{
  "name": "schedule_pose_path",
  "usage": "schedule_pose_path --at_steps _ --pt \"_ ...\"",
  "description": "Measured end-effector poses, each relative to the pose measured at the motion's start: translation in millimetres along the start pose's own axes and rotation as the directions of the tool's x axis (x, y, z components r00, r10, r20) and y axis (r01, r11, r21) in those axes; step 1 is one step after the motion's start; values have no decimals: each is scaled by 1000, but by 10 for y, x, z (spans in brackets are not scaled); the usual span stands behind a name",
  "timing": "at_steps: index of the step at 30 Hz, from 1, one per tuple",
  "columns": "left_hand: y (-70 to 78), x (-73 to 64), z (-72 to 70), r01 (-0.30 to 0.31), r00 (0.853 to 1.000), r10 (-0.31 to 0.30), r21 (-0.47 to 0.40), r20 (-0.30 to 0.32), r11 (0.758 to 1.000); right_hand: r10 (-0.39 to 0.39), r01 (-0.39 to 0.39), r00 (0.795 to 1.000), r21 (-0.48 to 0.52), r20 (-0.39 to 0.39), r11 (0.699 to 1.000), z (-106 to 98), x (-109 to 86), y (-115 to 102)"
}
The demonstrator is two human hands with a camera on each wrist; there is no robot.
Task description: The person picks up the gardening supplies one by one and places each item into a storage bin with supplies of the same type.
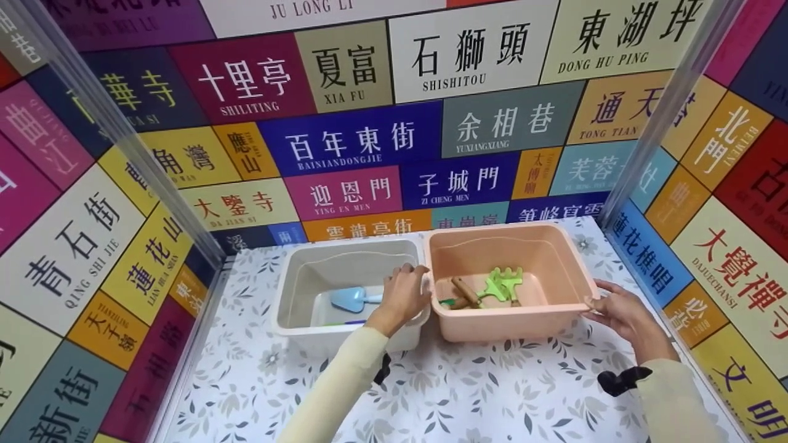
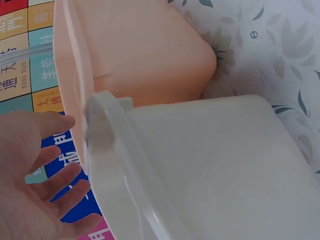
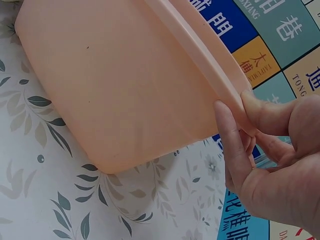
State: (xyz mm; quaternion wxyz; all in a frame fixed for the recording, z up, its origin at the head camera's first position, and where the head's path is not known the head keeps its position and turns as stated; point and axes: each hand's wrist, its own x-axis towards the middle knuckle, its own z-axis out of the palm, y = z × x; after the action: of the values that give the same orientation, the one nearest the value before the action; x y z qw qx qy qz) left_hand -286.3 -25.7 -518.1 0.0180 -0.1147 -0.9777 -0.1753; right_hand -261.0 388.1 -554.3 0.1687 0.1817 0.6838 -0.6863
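Note:
My left hand (image 1: 403, 296) is above the right end of a white plastic bin (image 1: 354, 261), close to where it meets a peach-coloured bin (image 1: 505, 325). In the left wrist view its fingers are spread and loosely bent beside the rims, holding nothing. At the peach bin's right front corner, my right hand (image 1: 622, 314) pinches the rim between thumb and fingers (image 3: 231, 135). A light-blue toy shovel (image 1: 349, 299) lies in the white bin, its handle partly behind my left hand. The peach bin contains green toy rakes (image 1: 502, 284) and a wooden handle (image 1: 466, 289).
Both bins stand side by side at the back of a leaf-patterned tabletop (image 1: 468, 394). Panels with colourful printed signs (image 1: 351, 141) rise behind and on both sides. Inside the white bin, a green and purple item (image 1: 345, 323) shows partly near the front wall.

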Motion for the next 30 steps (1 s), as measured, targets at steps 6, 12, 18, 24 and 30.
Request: schedule_pose_path --at_steps 6,12,18,24,30 --pt "-136 -78 -21 -13 999 12 -29 -38 999 -62 60 998 -79 -19 995 31 -16 16" --pt "-285 -158 -52 -27 998 22 -88 -66 996 -117 106 992 -168 -56 980 91 -43 32" --pt "-517 -220 -116 9 996 -17 -87 -87 996 -165 128 981 -298 -102 946 149 -46 44" --pt "-777 -310 -190 15 993 -26 -96 -112 995 -230 109 952 -479 -201 871 216 -73 17" --pt "-1013 -433 -366 28 984 -38 -57 -172 998 -155 17 963 -526 -219 850 250 -136 -86"
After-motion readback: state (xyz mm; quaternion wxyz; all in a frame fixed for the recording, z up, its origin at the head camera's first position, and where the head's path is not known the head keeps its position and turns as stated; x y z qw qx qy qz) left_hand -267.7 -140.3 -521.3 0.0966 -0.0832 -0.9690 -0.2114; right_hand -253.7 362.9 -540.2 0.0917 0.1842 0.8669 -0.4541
